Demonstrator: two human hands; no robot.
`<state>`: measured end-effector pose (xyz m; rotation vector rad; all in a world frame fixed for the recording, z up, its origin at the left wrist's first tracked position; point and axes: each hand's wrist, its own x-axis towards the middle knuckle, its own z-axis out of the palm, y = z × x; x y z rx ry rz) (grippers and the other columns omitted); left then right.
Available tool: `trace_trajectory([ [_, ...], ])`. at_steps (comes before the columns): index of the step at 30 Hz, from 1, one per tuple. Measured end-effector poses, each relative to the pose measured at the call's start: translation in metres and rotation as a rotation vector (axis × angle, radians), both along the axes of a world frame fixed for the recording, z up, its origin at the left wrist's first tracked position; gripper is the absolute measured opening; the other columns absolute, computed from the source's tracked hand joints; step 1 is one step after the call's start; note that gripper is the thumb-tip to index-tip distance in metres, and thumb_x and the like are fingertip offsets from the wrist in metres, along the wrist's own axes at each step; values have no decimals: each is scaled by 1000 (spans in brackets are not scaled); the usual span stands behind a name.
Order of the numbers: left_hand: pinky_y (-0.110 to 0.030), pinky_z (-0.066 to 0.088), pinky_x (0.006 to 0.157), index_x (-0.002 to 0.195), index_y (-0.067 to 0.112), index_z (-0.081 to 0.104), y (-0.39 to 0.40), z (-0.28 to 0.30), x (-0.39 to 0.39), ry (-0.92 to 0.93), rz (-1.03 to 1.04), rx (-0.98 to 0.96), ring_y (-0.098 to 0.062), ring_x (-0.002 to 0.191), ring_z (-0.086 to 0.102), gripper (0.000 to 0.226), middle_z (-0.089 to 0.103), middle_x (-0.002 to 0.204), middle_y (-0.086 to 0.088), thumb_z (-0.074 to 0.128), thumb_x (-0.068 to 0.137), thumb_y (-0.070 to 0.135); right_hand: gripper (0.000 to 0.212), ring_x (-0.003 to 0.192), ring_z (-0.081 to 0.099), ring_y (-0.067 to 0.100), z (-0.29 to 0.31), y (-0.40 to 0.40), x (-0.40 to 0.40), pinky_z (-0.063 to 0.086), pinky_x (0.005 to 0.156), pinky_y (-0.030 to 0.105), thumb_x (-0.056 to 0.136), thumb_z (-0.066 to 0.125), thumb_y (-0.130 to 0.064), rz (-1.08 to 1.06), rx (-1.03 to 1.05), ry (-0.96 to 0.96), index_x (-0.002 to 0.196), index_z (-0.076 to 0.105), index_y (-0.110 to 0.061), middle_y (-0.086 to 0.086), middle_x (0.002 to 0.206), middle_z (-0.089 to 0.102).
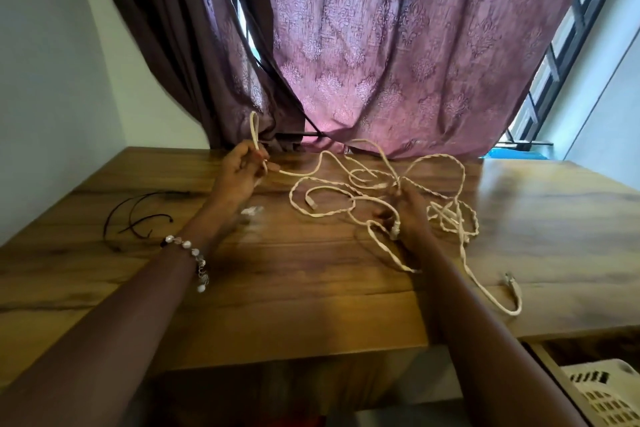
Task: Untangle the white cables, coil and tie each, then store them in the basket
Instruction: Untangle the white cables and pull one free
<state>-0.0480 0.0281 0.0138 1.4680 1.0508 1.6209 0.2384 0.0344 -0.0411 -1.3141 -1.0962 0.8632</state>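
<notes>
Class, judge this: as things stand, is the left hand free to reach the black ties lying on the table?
Probably not yet: the left hand is pinching a loop of white cable. The black ties lie uncovered on the table.

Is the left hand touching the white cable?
Touching. The head view shows the left hand pinching a loop of the white cable, with the loop sticking up above its fingers.

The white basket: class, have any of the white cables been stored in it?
No: the white cables lie tangled on the wooden table, held by both hands, while the white basket sits below the table's right edge.
</notes>
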Motion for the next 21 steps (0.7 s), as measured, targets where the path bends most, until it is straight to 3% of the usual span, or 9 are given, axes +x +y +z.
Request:
trace_trajectory([
  [2,-21,48,51,85,21,47,5,-5,-3,58,9,-10,-10,61,60,21,65,79,-12,36,103,19,19,82,66,27,15,-13,8,57,75,45,82,55,-23,11,-12,18,100,59,-25,9,97,66],
  [4,-21,46,43,87,23,47,6,-8,-1,126,35,7,-8,54,57,22,60,72,-7,33,104,24,13,66,65,18,27,-9,13,57,57,34,88,49,-17,-22,-38,42,98,55,-22,8,90,63],
  [6,-20,41,40,90,20,47,10,-12,4,119,33,14,-3,45,49,20,49,62,-1,32,103,25,14,58,63,24,43,4,8,53,47,33,92,39,-15,-127,26,-7,95,52,-19,18,90,64],
  [8,-25,33,46,90,24,50,15,-17,8,71,17,13,-9,44,39,21,42,59,2,34,103,29,21,51,57,27,61,14,-9,46,42,31,97,31,-10,-161,164,-5,92,50,-16,24,84,63],
  [10,-30,33,49,87,29,55,17,-18,10,45,31,9,-14,46,34,23,43,56,5,37,101,34,26,55,57,29,80,16,-37,45,47,33,98,29,-8,-77,235,112,87,51,-15,28,81,63],
  [12,-26,32,47,85,26,58,16,-13,11,-15,52,14,-10,45,34,24,43,50,11,40,101,33,25,68,58,35,90,16,-70,45,53,35,96,28,-8,101,239,299,90,52,-9,35,90,63],
  [15,-24,31,46,79,17,64,14,-3,5,-119,127,-51,-8,41,33,28,44,50,4,47,99,26,26,68,59,37,79,21,-115,47,59,40,94,28,1,279,85,469,92,54,-1,24,78,67],
  [18,-28,36,49,71,12,69,16,-2,-6,-104,231,-193,-19,46,46,23,55,53,-7,59,91,16,24,66,68,27,50,20,-144,56,57,33,98,35,-10,434,-85,489,104,57,-2,14,81,69],
  [21,-28,41,54,82,7,71,18,-6,-12,-11,188,-293,-18,53,53,16,65,55,0,56,88,4,15,59,60,20,30,24,-144,50,59,33,85,50,-21,356,-142,309,92,62,-15,6,71,63],
])
